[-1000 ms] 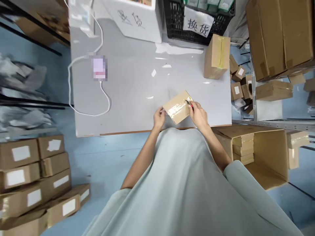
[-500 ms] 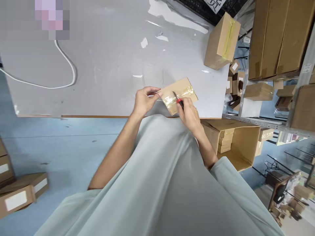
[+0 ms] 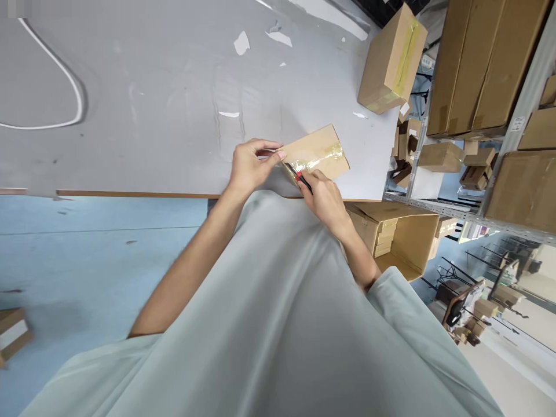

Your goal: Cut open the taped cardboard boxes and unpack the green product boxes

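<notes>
A small flat cardboard box [image 3: 320,153], sealed with clear tape, lies near the front edge of the grey table [image 3: 174,104]. My left hand [image 3: 251,165] pinches the box's left end, fingers closed on it. My right hand [image 3: 324,197] is closed round a small cutter with a red and black handle [image 3: 303,179]. The cutter's blade rests on the tape at the box's near left corner. My pale green sleeves fill the lower part of the view.
A larger taped carton [image 3: 391,58] stands at the table's back right. A white cable [image 3: 65,87] loops at the far left. An open carton with small boxes [image 3: 399,237] sits on the floor at the right, below metal shelving [image 3: 478,214] with more cartons.
My right hand has drawn the cutter along the tape from the box's right end to its near left corner. The view has swung closer and to the right. My left hand keeps its hold.
</notes>
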`<state>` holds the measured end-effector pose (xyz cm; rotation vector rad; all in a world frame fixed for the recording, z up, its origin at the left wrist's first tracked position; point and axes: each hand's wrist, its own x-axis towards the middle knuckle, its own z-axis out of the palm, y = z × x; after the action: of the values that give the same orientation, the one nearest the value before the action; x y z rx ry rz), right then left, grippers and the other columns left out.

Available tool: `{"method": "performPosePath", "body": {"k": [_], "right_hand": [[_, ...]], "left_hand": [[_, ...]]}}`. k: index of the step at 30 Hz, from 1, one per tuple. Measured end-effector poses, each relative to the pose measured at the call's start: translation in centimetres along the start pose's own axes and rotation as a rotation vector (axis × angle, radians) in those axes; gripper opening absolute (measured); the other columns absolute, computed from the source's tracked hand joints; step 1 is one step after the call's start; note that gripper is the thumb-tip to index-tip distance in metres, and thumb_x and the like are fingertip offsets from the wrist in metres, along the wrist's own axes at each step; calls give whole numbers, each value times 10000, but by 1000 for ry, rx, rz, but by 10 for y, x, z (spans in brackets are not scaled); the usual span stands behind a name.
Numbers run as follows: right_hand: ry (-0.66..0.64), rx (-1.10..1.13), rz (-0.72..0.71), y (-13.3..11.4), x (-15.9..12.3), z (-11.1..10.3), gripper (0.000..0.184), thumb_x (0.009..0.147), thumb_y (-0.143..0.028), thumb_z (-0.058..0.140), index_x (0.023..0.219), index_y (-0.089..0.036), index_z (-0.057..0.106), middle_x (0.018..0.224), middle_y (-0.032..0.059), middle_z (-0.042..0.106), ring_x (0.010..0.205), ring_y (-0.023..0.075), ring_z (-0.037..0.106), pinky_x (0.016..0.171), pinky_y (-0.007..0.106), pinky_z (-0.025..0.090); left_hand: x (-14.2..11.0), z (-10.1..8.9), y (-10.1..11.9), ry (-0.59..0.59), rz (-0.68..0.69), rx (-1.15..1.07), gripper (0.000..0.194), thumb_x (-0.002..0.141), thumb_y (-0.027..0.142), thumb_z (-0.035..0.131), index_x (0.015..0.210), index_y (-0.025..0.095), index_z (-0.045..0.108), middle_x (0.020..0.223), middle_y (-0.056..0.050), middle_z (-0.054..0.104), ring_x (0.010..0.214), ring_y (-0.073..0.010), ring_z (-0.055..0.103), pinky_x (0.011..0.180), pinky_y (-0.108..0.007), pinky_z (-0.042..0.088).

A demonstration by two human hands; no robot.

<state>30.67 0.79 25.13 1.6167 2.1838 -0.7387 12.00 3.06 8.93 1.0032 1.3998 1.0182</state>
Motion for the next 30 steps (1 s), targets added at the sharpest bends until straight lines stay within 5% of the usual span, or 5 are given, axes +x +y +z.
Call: {"method": "performPosePath", "body": {"k": [11,30], "right_hand": [[-16,-11,131,-20,-7,-1,464,1249,-275,388,1643,-197,620,1431,176,722,1176,293,779,989,354,600],[-100,-140,206,-42,1,-6,473,1242,-203,345,1663,-171,558,1471,208,752,1173,281,833,1032,379,668]], "left_hand": [[-4,4,15,63,-20,14,227,910,410,935,1052,251,857,1195,-64,840,1044,-232,827,946,-358,724],[-3,5,14,74,-17,71,237,905,424,904,1068,256,866,1210,-74,853,1036,-250,836,947,-401,733]]}}
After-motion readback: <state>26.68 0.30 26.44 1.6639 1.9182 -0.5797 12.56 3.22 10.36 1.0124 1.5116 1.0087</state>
